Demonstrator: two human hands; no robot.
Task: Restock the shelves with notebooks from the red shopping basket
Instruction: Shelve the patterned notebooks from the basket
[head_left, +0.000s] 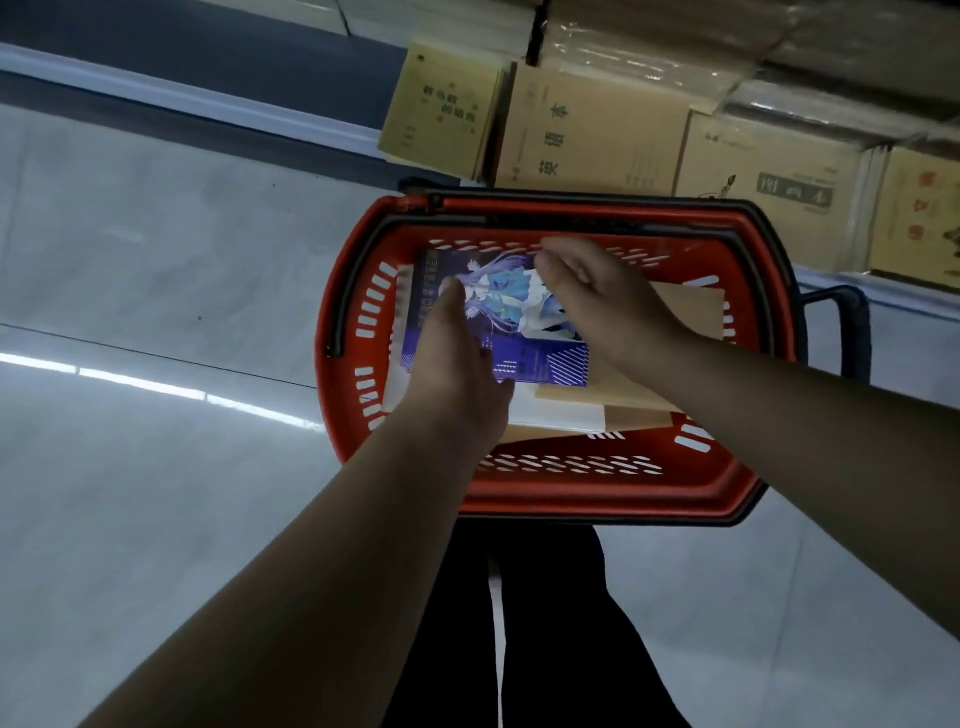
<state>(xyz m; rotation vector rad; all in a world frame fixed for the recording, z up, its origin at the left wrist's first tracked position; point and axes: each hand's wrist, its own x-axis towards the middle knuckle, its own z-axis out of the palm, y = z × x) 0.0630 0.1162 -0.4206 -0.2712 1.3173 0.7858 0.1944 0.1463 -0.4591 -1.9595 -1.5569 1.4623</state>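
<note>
Your basket (524, 499) sits on the floor (156, 234) before your legs (545, 623). Your notebook (540, 358) lies atop other books (680, 317) toward its left wall. Behind its far rim, the shelf (332, 132) carries stacked notebooks (587, 130).

basket (524, 499) top open, handles (519, 205) down

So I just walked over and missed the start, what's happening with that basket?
A person is standing over a red shopping basket on the floor, reaching in with both hands. The left hand and the right hand are on a purple illustrated notebook that lies on top of plainer tan and white ones. It is still in the basket, not yet lifted out. Brown-covered notebooks already sit on the low shelf just beyond the basket.
</note>
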